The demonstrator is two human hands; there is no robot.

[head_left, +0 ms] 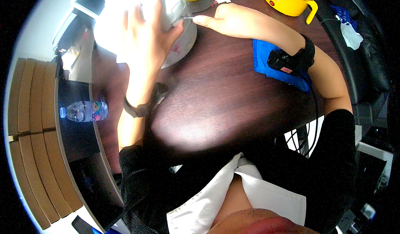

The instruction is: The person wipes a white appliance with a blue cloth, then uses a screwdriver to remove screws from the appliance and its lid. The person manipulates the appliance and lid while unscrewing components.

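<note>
A rounded white appliance, with a pinkish pattern on its lower side, stands at the far left of the table; glare washes out much of its top. My left hand lies over it, fingers spread, thumb near its front edge. From the right comes my right hand, its thumb and fingers closed on a thin, slender tool. That tool's far end meets the appliance's edge beside my left thumb. Its exact kind is too small to make out.
On the brown wooden table a yellow pot stands at the far right. A blue cloth lies below my right forearm. A yellow-knobbed lid sits behind the appliance. At left are a water bottle and cardboard boxes.
</note>
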